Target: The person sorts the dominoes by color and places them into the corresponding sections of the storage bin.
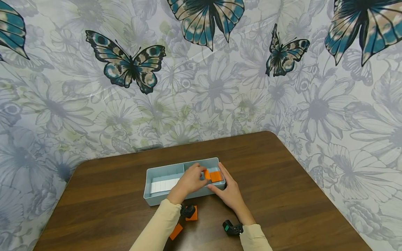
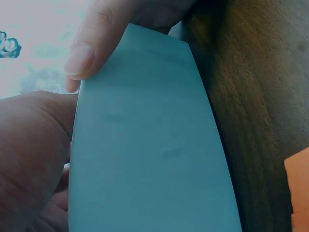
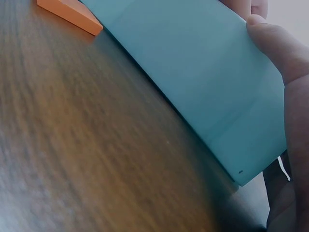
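A light blue divided bin (image 1: pixel 150 200) stands on the wooden table. My left hand (image 1: pixel 190 181) reaches over its front wall into the right compartment, where thumb and fingertips pinch an orange block (image 1: pixel 206 174). Beside that piece lies another flat orange block (image 1: pixel 215 176). My right hand (image 1: pixel 230 191) holds the bin's right end, with the thumb at the front rim and the fingers along the end wall. In the right wrist view, the right thumb (image 3: pixel 275 46) lies at the rim. White pieces (image 1: pixel 164 185) line the floor of the left compartment.
On the table (image 1: pixel 282 195) in front of the bin are two more orange blocks, one (image 1: pixel 192 213) partly behind the left wrist camera and one (image 1: pixel 176 231) by the left sleeve. A butterfly-patterned wall covering (image 1: pixel 216 104) rises behind the table's far edge.
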The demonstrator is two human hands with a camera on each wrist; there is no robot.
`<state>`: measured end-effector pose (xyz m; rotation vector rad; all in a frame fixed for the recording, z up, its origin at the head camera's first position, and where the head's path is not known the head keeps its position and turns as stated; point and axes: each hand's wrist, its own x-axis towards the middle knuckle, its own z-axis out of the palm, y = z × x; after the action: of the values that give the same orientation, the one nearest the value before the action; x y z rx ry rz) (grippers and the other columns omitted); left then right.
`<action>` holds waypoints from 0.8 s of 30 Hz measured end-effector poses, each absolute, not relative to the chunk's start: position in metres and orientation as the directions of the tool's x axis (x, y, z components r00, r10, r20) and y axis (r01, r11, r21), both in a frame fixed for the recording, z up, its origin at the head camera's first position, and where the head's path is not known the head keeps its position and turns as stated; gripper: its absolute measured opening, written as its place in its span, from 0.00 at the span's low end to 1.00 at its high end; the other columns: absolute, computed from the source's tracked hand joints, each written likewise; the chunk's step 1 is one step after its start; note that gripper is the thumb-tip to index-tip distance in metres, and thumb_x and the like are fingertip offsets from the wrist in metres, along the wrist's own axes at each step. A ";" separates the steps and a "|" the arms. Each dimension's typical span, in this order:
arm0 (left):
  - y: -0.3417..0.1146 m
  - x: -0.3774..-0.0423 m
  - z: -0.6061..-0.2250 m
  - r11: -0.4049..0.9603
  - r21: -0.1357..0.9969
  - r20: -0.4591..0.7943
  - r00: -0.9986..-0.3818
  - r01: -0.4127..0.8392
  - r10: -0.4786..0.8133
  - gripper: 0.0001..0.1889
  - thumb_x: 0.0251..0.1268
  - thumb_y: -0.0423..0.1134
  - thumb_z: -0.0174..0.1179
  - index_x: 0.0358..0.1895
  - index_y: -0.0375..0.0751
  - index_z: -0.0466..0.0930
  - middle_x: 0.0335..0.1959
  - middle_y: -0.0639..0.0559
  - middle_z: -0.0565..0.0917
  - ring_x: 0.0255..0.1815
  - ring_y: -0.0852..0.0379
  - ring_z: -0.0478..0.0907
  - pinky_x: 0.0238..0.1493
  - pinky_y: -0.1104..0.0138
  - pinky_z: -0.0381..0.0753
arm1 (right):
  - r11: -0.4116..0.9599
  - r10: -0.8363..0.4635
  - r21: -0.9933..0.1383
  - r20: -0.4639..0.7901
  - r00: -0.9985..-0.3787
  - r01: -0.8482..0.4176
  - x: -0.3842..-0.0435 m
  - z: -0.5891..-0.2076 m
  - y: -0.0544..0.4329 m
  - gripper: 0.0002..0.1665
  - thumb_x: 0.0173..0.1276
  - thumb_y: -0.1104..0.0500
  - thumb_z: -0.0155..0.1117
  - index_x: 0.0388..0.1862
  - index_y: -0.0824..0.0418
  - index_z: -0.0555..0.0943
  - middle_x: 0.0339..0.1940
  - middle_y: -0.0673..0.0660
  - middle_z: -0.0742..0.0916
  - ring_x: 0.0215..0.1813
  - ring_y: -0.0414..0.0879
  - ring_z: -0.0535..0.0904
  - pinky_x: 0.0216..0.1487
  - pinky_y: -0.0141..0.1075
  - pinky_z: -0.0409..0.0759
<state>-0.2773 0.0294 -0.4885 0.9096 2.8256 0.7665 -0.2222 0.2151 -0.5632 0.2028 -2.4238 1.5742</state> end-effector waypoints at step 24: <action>0.042 -0.290 -0.488 0.785 0.427 -0.092 -0.842 0.449 0.532 0.16 0.62 0.39 0.74 0.49 0.34 0.87 0.43 0.45 0.82 0.38 0.52 0.77 0.44 0.59 0.83 | 0.405 0.016 -0.881 0.273 -0.962 -0.243 -0.223 -0.562 0.214 0.53 0.64 0.47 0.78 0.84 0.46 0.61 0.84 0.49 0.64 0.81 0.56 0.62 0.75 0.63 0.64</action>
<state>-0.2902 0.0420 -0.4884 0.7704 2.7685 0.5844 -0.2228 0.2137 -0.5624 0.2000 -2.4241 1.5813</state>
